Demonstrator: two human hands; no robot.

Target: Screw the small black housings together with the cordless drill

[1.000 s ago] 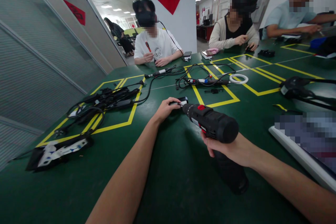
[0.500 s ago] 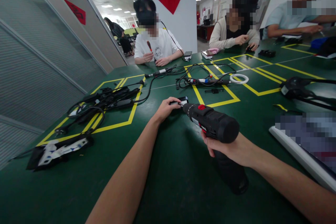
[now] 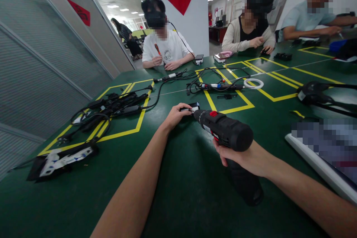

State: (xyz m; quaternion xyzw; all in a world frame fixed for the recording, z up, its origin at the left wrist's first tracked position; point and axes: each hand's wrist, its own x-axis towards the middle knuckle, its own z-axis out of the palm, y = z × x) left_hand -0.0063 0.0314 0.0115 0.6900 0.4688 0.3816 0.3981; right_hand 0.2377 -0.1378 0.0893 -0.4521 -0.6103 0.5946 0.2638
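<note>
My right hand (image 3: 237,158) is wrapped round the grip of a black cordless drill (image 3: 223,128) with a red switch on top. The drill points away and to the left, its chuck close to my left fingertips. My left hand (image 3: 177,114) is closed on a small dark object with a shiny edge (image 3: 195,105) on the green table (image 3: 189,193). The drill's tip meets or nearly meets that object; the exact contact is too small to tell. Fingers and chuck cover most of the object.
Tangled black cables (image 3: 119,106) lie at left, beside a black-and-white flat piece (image 3: 65,160). Further back are a pen-like tool with cables (image 3: 220,86) and a white ring (image 3: 253,83). A white-edged device (image 3: 315,163) lies at right. Several people sit across the table; one holds a screwdriver (image 3: 157,49).
Both my hands and the drill stay in practically the same place. The view has shifted very slightly. Across the table, the screwdriver in a person's hand has moved a little.
</note>
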